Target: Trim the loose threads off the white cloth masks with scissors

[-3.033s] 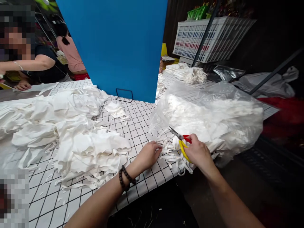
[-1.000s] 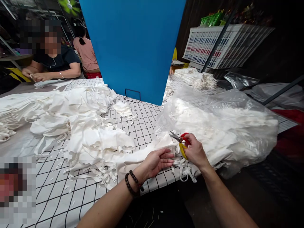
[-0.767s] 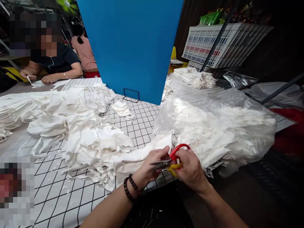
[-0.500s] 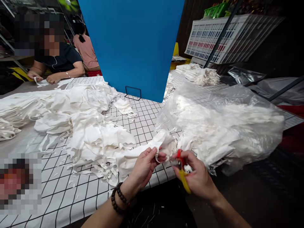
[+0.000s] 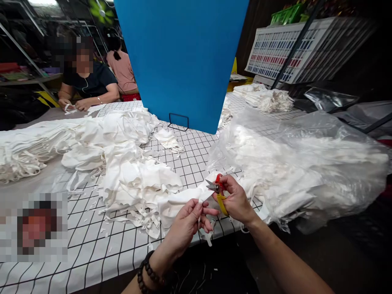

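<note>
My left hand [image 5: 192, 216], with dark beads at the wrist, pinches a piece of white fabric [image 5: 173, 204] near the table's front edge. A narrow white end hangs below its fingers. In my right hand [image 5: 235, 200] is a pair of small scissors [image 5: 218, 188] with red and yellow handles. The blades are parted and point left, just above my left fingers and close to the fabric. Left of my hands lies a heap of white fabric pieces [image 5: 137, 175] with loose straps and cut scraps.
A clear plastic bag [image 5: 300, 163] full of white pieces lies at the right. A blue board [image 5: 183, 61] stands mid-table on the checked cloth [image 5: 192, 159]. More white stacks [image 5: 30, 151] lie left. A co-worker [image 5: 92, 85] sits across, handling white strips.
My right hand has raised the scissors and swung the blades up beside the left fingers. The fabric end now hangs below my left hand. The view has shifted slightly left.
</note>
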{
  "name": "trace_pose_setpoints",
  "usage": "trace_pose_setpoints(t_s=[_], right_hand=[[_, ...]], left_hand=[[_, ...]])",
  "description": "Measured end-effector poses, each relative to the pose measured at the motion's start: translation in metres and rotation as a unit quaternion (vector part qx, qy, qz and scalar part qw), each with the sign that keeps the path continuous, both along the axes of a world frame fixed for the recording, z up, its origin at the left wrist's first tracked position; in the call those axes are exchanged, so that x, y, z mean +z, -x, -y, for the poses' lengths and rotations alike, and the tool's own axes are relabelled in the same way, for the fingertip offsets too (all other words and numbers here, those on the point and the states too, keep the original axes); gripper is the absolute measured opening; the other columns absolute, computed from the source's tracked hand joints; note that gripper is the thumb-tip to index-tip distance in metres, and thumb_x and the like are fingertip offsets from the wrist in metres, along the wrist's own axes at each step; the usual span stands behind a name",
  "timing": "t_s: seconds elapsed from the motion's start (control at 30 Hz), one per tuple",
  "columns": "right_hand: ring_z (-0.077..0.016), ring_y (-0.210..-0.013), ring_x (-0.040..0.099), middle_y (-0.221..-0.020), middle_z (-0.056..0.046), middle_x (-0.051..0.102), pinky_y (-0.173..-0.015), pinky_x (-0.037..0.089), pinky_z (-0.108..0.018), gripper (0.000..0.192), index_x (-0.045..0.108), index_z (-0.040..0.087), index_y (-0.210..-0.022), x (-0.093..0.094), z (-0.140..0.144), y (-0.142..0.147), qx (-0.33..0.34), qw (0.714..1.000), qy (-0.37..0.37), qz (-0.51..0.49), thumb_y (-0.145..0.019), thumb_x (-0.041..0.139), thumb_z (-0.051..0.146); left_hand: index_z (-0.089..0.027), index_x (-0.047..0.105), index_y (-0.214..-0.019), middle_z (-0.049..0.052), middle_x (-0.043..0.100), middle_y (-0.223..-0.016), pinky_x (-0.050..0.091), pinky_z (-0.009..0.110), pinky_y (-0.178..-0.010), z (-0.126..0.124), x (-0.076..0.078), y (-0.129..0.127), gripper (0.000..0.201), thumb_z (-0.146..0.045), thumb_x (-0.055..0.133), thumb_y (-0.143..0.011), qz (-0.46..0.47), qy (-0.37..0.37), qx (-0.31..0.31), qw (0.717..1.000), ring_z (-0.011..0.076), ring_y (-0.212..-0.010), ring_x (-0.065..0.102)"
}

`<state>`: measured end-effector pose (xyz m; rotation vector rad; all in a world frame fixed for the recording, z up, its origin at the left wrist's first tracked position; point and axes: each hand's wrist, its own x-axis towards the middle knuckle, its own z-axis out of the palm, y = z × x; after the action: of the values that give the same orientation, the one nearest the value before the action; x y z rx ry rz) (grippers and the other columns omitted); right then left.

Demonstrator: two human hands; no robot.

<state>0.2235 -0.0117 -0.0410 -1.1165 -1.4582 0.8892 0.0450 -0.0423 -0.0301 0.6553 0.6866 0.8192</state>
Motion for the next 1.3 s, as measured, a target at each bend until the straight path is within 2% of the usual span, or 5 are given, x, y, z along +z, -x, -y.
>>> trace_pose_setpoints(t_s=[0.2, 0.37, 0.53, 0.9, 1.3], right_hand=[[-0.0146, -0.076, 0.059, -0.085, 0.002, 0.062, -0.067, 0.047, -0.025, 0.032, 0.052, 0.025, -0.094, -0.006, 0.005, 0.008, -0.033, 0.998, 0.037, -0.029, -0.071, 0.068, 0.010], [-0.0130, -0.071, 0.059, -0.086, 0.001, 0.066, -0.063, 0.048, -0.023, 0.030, 0.051, 0.023, -0.087, -0.010, 0.009, 0.020, -0.025, 0.990, 0.098, -0.102, -0.069, 0.073, 0.013], [-0.0129, -0.070, 0.060, -0.086, 0.000, 0.065, -0.064, 0.048, -0.024, 0.031, 0.050, 0.023, -0.084, -0.007, 0.014, 0.018, 0.021, 0.980, 0.145, -0.133, -0.069, 0.077, 0.022], [-0.0162, -0.066, 0.052, -0.074, 0.004, 0.057, -0.060, 0.040, -0.027, 0.038, 0.050, 0.025, -0.089, 0.050, 0.054, -0.029, 0.012, 0.934, 0.161, 0.318, -0.068, 0.077, 0.040], [-0.0180, -0.072, 0.057, -0.081, 0.001, 0.062, -0.065, 0.042, -0.028, 0.031, 0.050, 0.024, -0.090, 0.057, 0.053, -0.013, 0.022, 0.924, 0.158, 0.348, -0.069, 0.070, 0.035]], left_hand=[[-0.015, 0.059, -0.088, 0.007, 0.066, -0.091, 0.048, 0.024, -0.070, 0.000, -0.007, -0.003, 0.022, -0.037, 0.065, -0.086, -0.033, -0.052, 0.054, 0.997, 0.0117, -0.070, 0.059], [-0.014, 0.070, -0.075, 0.012, 0.047, -0.132, 0.046, 0.024, -0.073, 0.000, -0.004, -0.001, 0.025, -0.035, 0.063, -0.087, -0.152, -0.194, 0.126, 0.961, 0.0173, -0.094, 0.055], [-0.015, 0.068, -0.085, 0.010, 0.062, -0.113, 0.045, 0.024, -0.061, -0.004, -0.009, -0.005, 0.020, -0.031, 0.058, -0.091, -0.020, -0.156, 0.089, 0.984, 0.0087, -0.062, 0.052], [-0.017, 0.061, -0.088, 0.001, 0.055, -0.082, 0.045, 0.026, -0.070, -0.003, -0.013, -0.008, 0.018, -0.030, 0.052, -0.095, -0.148, -0.290, 0.115, 0.939, 0.0117, -0.070, 0.058], [-0.017, 0.059, -0.083, 0.002, 0.053, -0.077, 0.042, 0.027, -0.071, -0.001, -0.011, -0.005, 0.021, -0.026, 0.047, -0.097, -0.180, -0.362, 0.089, 0.910, 0.0136, -0.073, 0.053]])
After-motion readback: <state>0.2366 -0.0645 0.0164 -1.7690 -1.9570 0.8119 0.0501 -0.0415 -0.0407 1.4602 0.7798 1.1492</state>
